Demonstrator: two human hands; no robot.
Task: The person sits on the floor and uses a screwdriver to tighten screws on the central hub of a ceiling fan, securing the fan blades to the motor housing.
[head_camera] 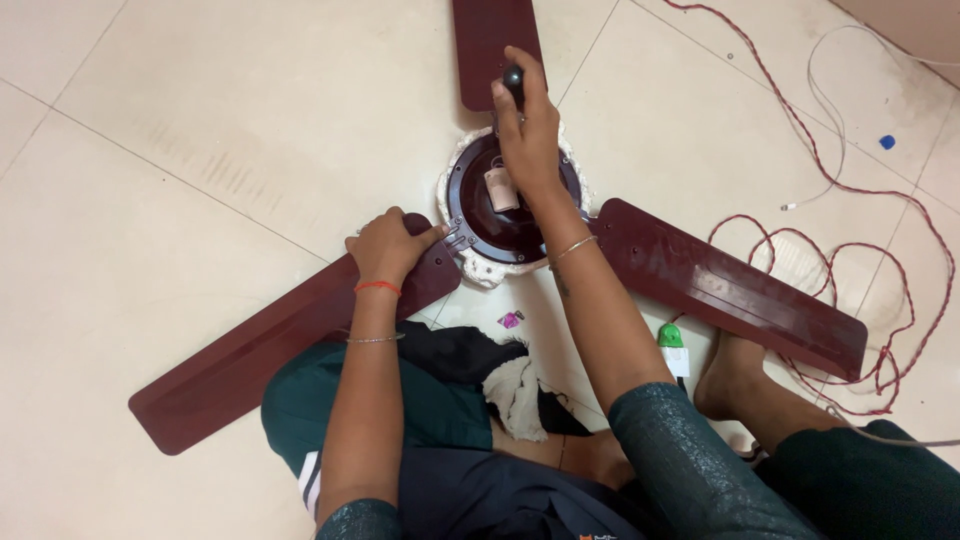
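Note:
A maroon ceiling fan lies on the tiled floor, its round motor housing (480, 205) resting on a white cloth (488, 270). Three blades spread out: one to the lower left (240, 365), one to the right (735, 290), one to the top (483, 45). My left hand (388, 248) presses down on the root of the lower-left blade, index finger pointing at the housing rim. My right hand (527, 125) reaches over the housing and grips a black tool handle (514, 80) at the base of the top blade.
A red-and-white twisted wire (880, 200) loops over the floor at right, beside a white cable (830, 110). A small white and green device (673, 350) lies by my bare foot (735, 375). A pink scrap (510, 320) and a blue piece (887, 142) sit on the tiles.

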